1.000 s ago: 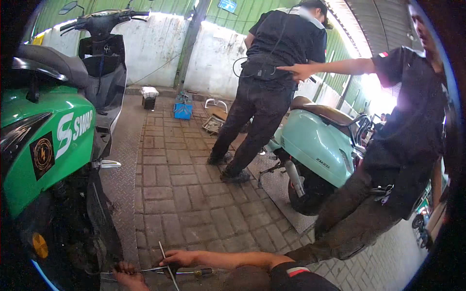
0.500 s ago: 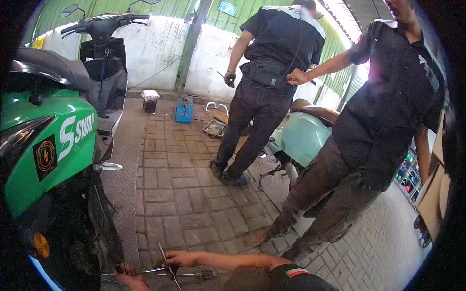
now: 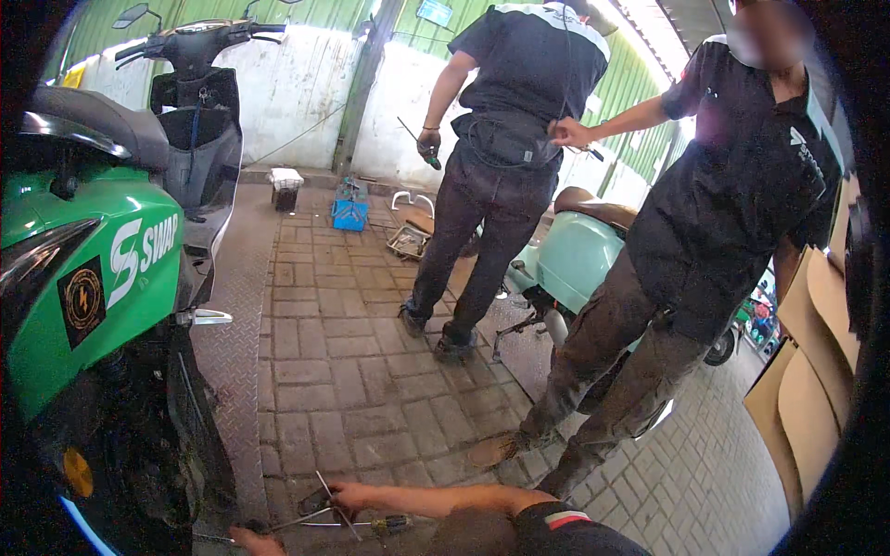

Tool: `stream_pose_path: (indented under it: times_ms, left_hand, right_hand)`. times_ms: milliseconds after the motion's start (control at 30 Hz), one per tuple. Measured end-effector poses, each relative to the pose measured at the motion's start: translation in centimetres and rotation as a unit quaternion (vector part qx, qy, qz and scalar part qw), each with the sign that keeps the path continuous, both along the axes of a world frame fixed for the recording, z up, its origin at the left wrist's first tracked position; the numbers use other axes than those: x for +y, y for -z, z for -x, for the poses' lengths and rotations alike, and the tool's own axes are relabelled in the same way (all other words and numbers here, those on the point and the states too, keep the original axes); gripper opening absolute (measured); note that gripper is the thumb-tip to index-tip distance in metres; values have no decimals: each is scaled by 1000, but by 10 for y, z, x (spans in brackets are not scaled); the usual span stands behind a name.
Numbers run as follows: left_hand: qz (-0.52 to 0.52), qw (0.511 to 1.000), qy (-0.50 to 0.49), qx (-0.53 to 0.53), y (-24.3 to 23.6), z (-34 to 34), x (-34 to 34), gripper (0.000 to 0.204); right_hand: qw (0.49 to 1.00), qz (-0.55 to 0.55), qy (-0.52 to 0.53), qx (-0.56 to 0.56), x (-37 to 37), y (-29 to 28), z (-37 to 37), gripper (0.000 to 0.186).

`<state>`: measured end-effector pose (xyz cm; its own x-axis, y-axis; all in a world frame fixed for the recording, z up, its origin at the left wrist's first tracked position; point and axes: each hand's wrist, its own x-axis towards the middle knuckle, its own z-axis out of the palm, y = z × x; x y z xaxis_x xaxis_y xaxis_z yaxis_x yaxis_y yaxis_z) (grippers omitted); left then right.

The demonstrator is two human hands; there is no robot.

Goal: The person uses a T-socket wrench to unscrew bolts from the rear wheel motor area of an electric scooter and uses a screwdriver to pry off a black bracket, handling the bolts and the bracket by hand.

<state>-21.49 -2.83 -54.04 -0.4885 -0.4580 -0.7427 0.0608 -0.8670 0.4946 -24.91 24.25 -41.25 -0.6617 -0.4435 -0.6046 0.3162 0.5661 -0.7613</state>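
Observation:
My right hand (image 3: 347, 497) is closed round the crossbar of a metal T-handle wrench (image 3: 298, 520), whose shaft slants left toward my other hand. At the lower edge, my left hand (image 3: 254, 541) has its fingers closed by a dark piece at the shaft's end; what they grip is too small to make out. A thin metal rod (image 3: 211, 537) lies left of those fingers, beside the scooter's dark underside. Behind the wrench a screwdriver (image 3: 393, 525) with a dark and yellow handle rests on the ground. The green scooter (image 3: 139, 232) stands close on my left.
Two people in dark shirts stand ahead; one (image 3: 505, 120) holds a screwdriver, the other (image 3: 732, 185) stands by cardboard sheets (image 3: 807, 408). A mint-green scooter (image 3: 579, 259) is between them. Farther off are a blue toolbox (image 3: 349, 215) and a dark bin (image 3: 286, 196).
My right hand and the wrench have shifted slightly right, away from the green scooter. My left hand has drawn down and back. More of the cardboard shows at the right.

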Motion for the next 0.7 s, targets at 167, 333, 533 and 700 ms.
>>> stream_pose_path:
  times_ms: [167,333,533,700]
  left_hand:
    - [-9,999,33,-23,16,-4,10,49]
    - [-12,999,41,-22,16,0,5,53]
    - [-16,998,61,-16,17,1,13,60]
    - [-11,998,60,-14,21,-7,2,66]
  right_hand:
    - [998,-25,-9,-63,8,65,-6,41]
    - [999,-1,-1,-41,9,79,-3,44]
    - [992,56,96,-58,19,76,-9,47]
    - [995,-5,49,-89,12,8,-9,42]
